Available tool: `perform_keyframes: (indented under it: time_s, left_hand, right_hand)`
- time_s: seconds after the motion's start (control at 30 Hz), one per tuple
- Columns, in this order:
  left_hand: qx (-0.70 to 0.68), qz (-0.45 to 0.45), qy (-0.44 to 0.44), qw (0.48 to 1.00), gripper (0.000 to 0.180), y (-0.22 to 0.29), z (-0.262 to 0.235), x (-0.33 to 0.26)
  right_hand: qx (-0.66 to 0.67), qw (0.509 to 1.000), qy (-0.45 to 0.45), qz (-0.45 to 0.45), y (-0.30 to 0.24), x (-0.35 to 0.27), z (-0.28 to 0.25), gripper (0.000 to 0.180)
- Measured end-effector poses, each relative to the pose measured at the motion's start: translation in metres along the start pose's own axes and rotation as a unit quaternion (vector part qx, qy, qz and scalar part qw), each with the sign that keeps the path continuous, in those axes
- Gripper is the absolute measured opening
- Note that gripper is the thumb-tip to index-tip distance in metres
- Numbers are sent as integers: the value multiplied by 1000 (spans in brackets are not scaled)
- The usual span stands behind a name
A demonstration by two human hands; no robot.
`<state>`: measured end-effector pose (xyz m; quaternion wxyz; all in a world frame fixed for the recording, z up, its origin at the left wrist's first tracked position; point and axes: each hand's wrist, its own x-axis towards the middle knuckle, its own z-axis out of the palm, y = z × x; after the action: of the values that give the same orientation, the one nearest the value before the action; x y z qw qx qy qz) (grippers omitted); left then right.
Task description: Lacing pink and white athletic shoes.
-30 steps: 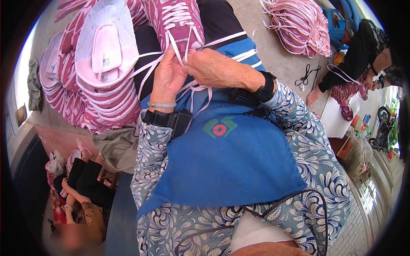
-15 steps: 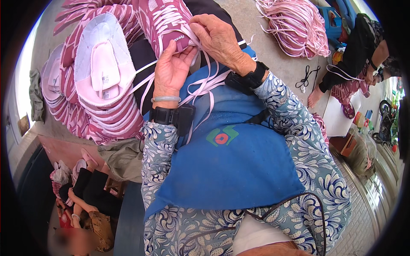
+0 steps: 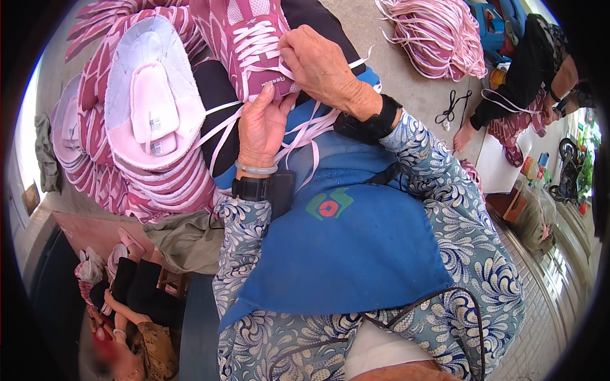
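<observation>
A pink shoe upper [image 3: 219, 39] with white lacing zigzagging down its front lies over my lap at the top of the view. My left hand [image 3: 262, 132] holds its tongue end from below, thumb in front and fingers tucked behind. Bent over the right row of eyelets, my right hand [image 3: 321, 68] pinches the white shoelace [image 3: 270, 70]; its fingertips are partly hidden. Loose pale lace tails [image 3: 311, 136] trail below the upper over the blue apron [image 3: 343, 260].
Stacked pink shoe uppers [image 3: 152, 101] stand close on my left. A pile of laced pink uppers [image 3: 438, 38] lies on the floor at far right, near a black cord [image 3: 450, 108]. A person's bare foot [image 3: 466, 136] rests at right; another person [image 3: 136, 305] sits at lower left.
The shoe upper has tipped slightly, showing more of its lacing. My right hand has come down closer to the eyelets, and my left hand has shifted lower and rightward with the tongue.
</observation>
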<state>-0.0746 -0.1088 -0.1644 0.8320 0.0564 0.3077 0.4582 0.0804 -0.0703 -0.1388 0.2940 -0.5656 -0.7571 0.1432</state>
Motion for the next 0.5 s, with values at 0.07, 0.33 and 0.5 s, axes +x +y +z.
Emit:
perform_keyframes:
  time_s: [0.07,0.33,0.5]
  left_hand:
    - [-10,-3,-4,1000,38,0,0,-1]
    - [-47,-27,17,998,37,-3,5,-5]
    - [-39,-52,53,996,42,5,5,-15]
  right_hand:
    - [137,982,-97,85,9,6,-4,25]
    - [-23,997,-10,72,41,-3,3,32]
    - [256,931,-94,243,4,-10,-25,34]
